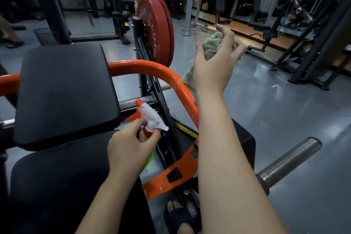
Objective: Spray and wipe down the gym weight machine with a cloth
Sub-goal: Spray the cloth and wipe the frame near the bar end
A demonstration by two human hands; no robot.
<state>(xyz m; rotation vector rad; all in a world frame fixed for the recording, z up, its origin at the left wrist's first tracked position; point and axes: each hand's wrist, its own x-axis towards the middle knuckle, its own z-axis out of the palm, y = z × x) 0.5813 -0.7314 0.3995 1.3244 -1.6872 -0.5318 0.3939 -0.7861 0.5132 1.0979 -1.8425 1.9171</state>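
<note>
Head view, one frame. We look down over both forearms at the weight machine (161,100).

Left hand (131,146): low and near centre, fingers curled round the neck of the spray bottle (150,118). The white trigger head with its orange nozzle tip points up and away, toward the machine's black slanted rail. A sliver of the bottle's green body shows below the hand; the rest is hidden by it.

Right hand (212,66): raised and stretched forward, to the right of the orange frame tube (152,66). It holds the cloth (214,43), pale green and bunched between thumb and fingers, with one finger more extended above. A loose end of the cloth hangs below the hand, just beside the orange tube. We cannot tell whether that end touches the tube.

Machine: a black upper pad (64,91) sits at left with a second black pad (57,186) under it. Two red weight plates (155,30) stand on edge at the far end. A bare steel sleeve (288,159) projects at lower right.

Surroundings: grey floor (266,110) with a shine on it, a foot in a black sandal (180,214) at the bottom edge, and a wire basket (45,35) at far left.
</note>
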